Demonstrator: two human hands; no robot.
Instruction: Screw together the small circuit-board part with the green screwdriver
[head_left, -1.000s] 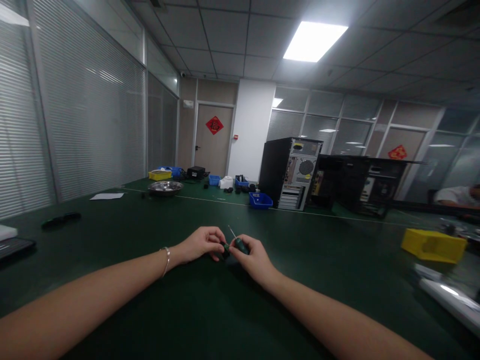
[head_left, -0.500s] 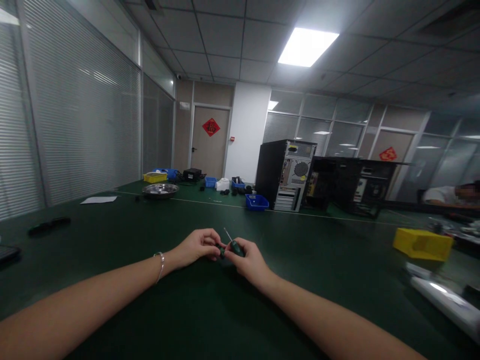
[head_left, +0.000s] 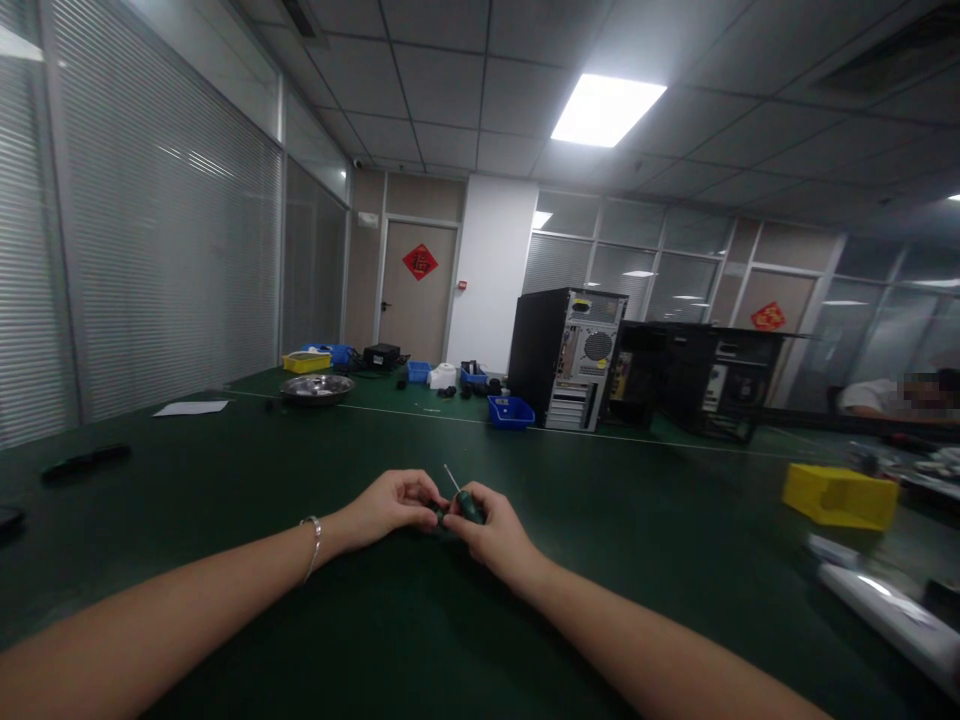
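A screwdriver (head_left: 469, 506) with a dark green handle is held in my right hand (head_left: 491, 528); its thin metal shaft points up and to the left. My left hand (head_left: 397, 505), with a silver bracelet at the wrist, is closed on a small dark green part (head_left: 437, 513). The fingertips of both hands meet around this part, just above the green table (head_left: 360, 630). Fingers cover most of the part, and its kind cannot be made out.
Beyond my hands stand a computer tower (head_left: 568, 360), a blue bin (head_left: 511, 412) and a round metal dish (head_left: 316, 389). A yellow bin (head_left: 840, 496) and a long white object (head_left: 892, 605) are at the right. A dark green object (head_left: 86, 462) lies at left. Another person (head_left: 874, 398) sits far right.
The view has tilted up slightly, so the things appear a little lower. Both hands keep nearly the same pose, with the screwdriver still in the right one.
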